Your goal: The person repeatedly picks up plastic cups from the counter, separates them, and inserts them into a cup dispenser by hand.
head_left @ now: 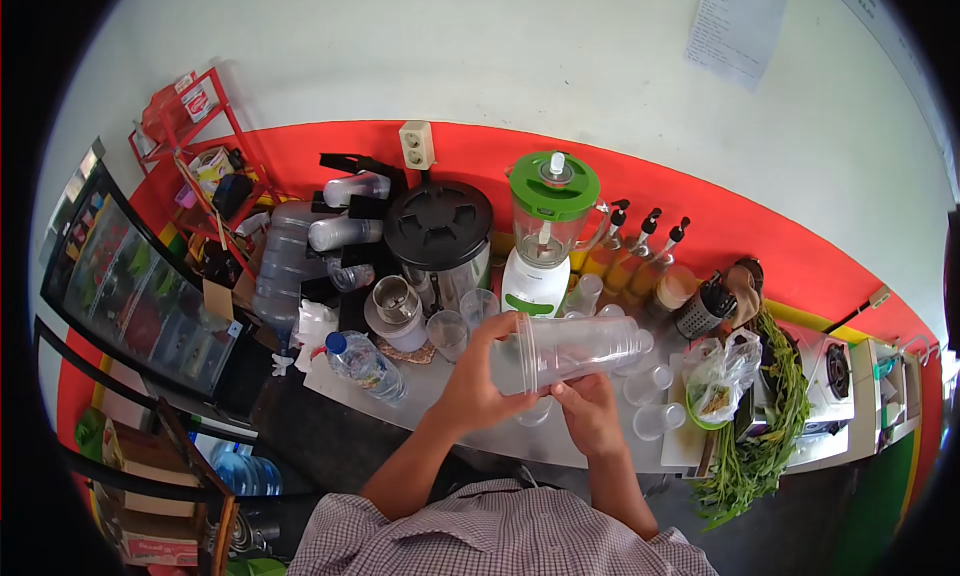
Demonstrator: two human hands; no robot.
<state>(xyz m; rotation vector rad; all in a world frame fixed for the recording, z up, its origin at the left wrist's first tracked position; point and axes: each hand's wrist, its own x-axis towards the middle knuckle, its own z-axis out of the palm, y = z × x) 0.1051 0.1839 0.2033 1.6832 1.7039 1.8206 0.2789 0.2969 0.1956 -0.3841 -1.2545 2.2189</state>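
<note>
A long stack of transparent plastic cups (580, 343) lies sideways in front of me, above the steel table (440, 388). My left hand (476, 384) is wrapped around the rim end, thumb on top. From below, my right hand (592, 416) grips the stack near its middle, thumb and fingers pressed against the wall. Loose plastic cups (650, 384) stand or lie on the table just beyond and right of my hands. A green-lidded blender (545, 236) stands behind the stack. Fingers under the stack are partly hidden.
A water bottle (365, 366) with a blue cap, a steel-topped appliance (395, 316) and a black-lidded container (438, 226) stand left. Pump bottles (630, 266) line the back. Right are a plastic bag (725, 371), leafy greens (765, 446) and a stove (815, 366).
</note>
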